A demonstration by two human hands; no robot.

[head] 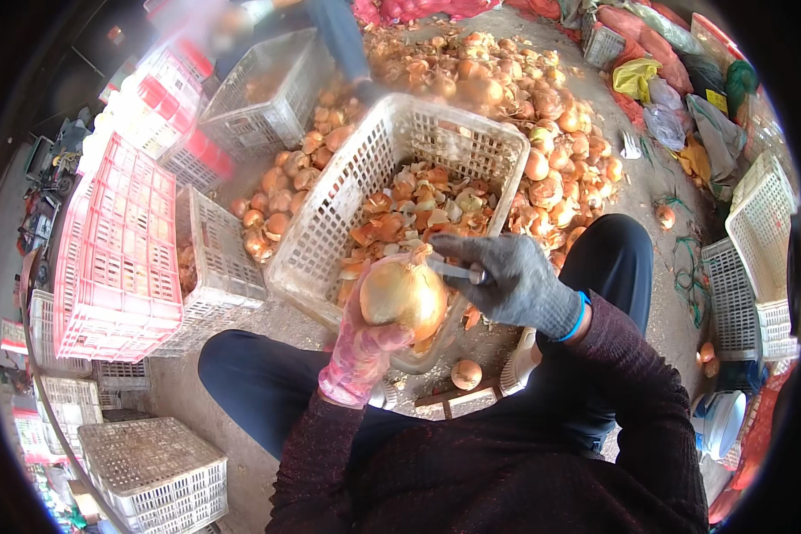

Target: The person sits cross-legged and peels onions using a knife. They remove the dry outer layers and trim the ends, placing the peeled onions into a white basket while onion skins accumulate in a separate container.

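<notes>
A large yellow onion [400, 297] rests in my left hand [360, 357], which wears a pink patterned glove and cups it from the left and below. My right hand [527, 280], in a grey knit glove with a blue edge, grips a small knife [455, 270]. The blade lies against the onion's neck, where the dry stem tip points up. Below both hands stands a white plastic crate [310, 250] between my knees. Loose onion skins [427, 207] cover the bottom of the crate. My right fingertips partly hide the stem side.
A big heap of onions [480, 77] spreads beyond the crate. One onion [466, 374] lies by my shoe. Pink crates [123, 260] and another white crate [220, 260] stand at left. Another person's leg [340, 40] shows behind a far crate [260, 93]. A bucket [719, 420] stands right.
</notes>
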